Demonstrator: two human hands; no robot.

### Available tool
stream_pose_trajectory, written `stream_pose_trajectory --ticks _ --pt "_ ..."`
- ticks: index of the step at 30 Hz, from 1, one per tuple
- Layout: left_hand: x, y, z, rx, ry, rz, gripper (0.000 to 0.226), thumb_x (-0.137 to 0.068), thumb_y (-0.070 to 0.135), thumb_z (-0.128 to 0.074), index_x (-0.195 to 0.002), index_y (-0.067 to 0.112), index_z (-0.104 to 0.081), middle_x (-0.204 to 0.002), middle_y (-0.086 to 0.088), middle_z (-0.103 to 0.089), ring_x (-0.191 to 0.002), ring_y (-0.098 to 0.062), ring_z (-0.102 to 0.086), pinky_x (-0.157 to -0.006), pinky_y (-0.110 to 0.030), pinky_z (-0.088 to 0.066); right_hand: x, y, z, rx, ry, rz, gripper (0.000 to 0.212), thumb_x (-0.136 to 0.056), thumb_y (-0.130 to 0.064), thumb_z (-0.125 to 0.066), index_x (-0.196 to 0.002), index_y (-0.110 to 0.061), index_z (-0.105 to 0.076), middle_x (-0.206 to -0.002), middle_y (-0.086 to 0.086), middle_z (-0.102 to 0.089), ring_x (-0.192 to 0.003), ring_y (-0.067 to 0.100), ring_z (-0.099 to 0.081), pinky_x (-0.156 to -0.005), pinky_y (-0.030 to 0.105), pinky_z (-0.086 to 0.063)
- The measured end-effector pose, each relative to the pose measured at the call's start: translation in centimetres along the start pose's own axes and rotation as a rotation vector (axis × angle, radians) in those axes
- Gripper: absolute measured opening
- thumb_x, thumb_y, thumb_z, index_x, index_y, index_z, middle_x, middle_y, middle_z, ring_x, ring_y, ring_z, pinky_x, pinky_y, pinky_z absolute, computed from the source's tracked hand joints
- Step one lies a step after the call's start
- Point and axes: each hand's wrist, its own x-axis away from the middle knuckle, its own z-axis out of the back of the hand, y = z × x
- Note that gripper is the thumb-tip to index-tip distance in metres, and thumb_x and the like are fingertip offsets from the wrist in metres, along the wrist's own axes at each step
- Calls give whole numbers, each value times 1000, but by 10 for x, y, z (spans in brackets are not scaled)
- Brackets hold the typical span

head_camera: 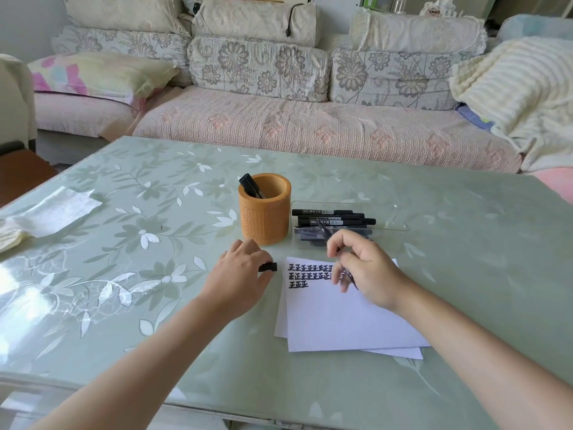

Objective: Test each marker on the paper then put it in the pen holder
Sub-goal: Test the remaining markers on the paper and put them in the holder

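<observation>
Seen from the head camera, the right hand [366,268] is curling its fingers round a black marker [353,282] over the written paper [341,315]. This marker is blurred and mostly hidden, with its tip hard to make out, while the left hand [245,271] is pinching a black cap [268,267] just left of the sheet. The orange pen holder [265,212], holding a second marker [249,184], is standing mid-table beside a clear box [400,226] of spare markers [328,217], and the green floral table [465,243] is facing a flowered sofa [310,125].
</observation>
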Motion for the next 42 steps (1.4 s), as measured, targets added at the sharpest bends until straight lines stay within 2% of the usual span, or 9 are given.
stream_pose_trajectory --ticks 3,8,10,24,27,31,35,39,42 --pt "-2 2 4 64 55 -24 19 -94 41 -54 -107 32 -64 -105 11 -57 -100 -16 -46 -78 -33 -44 -2 3 3 173 10 4 37 -95 -1 -47 -83 -36 -47 -86 -2 -53 -62 18 -51 -60 35 -43" --pt "-1 11 15 183 143 -57 10 -91 36 -62 -100 32 -64 -81 24 -53 -82 -5 -49 -59 -23 -39 -1 2 3 428 109 35 28 -85 -15 -70 -95 -40 -62 -97 -23 -64 -88 -10 -54 -80 13 -41" --pt "0 13 16 203 139 -93 9 -90 35 -63 -98 32 -64 -83 22 -57 -81 -4 -48 -60 -15 -36 -1 2 3 467 125 37 25 -85 -15 -71 -95 -38 -66 -98 -25 -65 -95 -8 -56 -84 13 -41" --pt "3 22 21 220 51 -251 11 -92 38 -60 -100 31 -64 -85 18 -59 -84 -2 -47 -66 -31 -48 3 -5 -4 427 16 72 25 -83 -9 -70 -90 -33 -68 -83 -27 -62 -79 -8 -55 -68 6 -38" --pt "3 23 23 241 37 -259 13 -94 36 -58 -102 30 -66 -82 17 -56 -81 -1 -47 -67 -29 -47 3 -2 -5 459 5 84 31 -78 -10 -75 -96 -33 -66 -86 -24 -62 -77 -3 -53 -68 11 -39" --pt "-3 21 28 238 -45 -238 18 -97 34 -54 -104 25 -69 -82 14 -58 -82 -3 -47 -71 -28 -45 1 -1 -4 536 50 216 18 -79 -14 -78 -92 -25 -73 -84 -17 -63 -80 1 -57 -70 14 -41" --pt "-9 15 36 221 -182 -222 28 -95 40 -46 -93 23 -68 -79 9 -60 -81 -8 -51 -71 -32 -45 2 -2 -12 593 68 248 12 -83 -24 -75 -95 -28 -75 -83 -14 -64 -76 4 -57 -68 28 -47" --pt "-14 19 44 221 -156 -257 20 -96 30 -53 -87 19 -68 -73 7 -55 -78 -6 -47 -64 -22 -39 1 -8 -14 595 46 223 11 -87 -30 -67 -93 -23 -74 -75 -7 -62 -72 14 -54 -66 36 -47" --pt "-18 26 50 226 -121 -287 15 -95 26 -58 -90 19 -71 -70 11 -50 -77 3 -44 -62 -13 -32 1 -13 -10 522 -12 164 15 -91 -26 -64 -77 -22 -66 -63 -6 -53 -63 12 -46 -61 36 -40"
